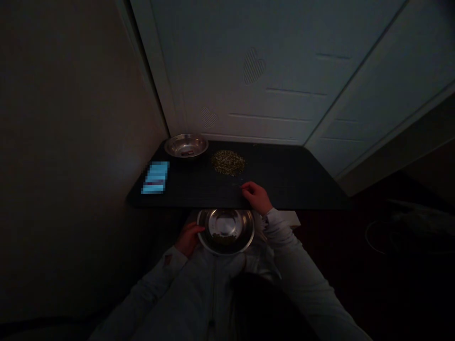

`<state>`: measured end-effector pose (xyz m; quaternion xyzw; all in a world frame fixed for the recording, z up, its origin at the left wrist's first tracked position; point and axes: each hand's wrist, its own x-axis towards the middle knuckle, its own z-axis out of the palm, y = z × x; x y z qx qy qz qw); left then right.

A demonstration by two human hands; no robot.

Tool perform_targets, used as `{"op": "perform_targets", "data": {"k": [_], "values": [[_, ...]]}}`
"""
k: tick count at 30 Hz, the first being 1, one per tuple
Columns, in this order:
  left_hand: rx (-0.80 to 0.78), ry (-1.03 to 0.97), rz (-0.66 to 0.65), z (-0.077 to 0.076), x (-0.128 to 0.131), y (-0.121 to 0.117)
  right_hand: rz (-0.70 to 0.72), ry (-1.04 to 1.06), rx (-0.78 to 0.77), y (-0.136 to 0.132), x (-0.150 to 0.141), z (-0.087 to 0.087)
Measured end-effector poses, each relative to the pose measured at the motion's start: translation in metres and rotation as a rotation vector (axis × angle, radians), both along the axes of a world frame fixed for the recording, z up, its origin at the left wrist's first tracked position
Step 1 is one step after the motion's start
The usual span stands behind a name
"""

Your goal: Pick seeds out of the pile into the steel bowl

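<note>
My left hand (pixel 188 238) grips the left rim of a shiny metal bowl (pixel 249 234) held in front of my body, below the table's front edge. Small greenish-brown grains (pixel 224 238) lie along the near side of its bottom. Over the dark table, my right hand (pixel 258 196) is closed in a pinch. A few thin, faint bits or lines show just beyond its fingertips; what the fingers hold is too small and dim to name. A round heap of mixed green and pale grains or seeds (pixel 228 162) lies on the table a little beyond that hand.
A second metal bowl (pixel 186 146) with a dark label inside stands at the table's back left corner. Nearer sits a bright, pixelated rectangle (pixel 155 177), perhaps a phone screen. White panels (pixel 227 94) rise behind the dark table (pixel 302 184), and a wall stands left.
</note>
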<state>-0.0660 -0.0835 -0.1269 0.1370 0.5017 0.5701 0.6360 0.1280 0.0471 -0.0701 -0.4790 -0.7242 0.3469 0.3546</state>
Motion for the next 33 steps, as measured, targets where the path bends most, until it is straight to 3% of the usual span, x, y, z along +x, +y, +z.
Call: {"op": "perform_targets", "data": {"k": [7,15,33], "values": [[0.012,-0.003,-0.001,-0.0026,-0.0004,0.0,0.077,-0.115,0.017,-0.0045,-0.0011,0.0011],[0.007,-0.005,0.002,-0.0059,-0.0019,0.001,0.076,0.015,-0.027,-0.0014,0.0009,-0.0002],[0.014,0.018,-0.006,0.0019,-0.0002,-0.002,0.186,-0.179,0.007,-0.004,-0.0015,0.0051]]}}
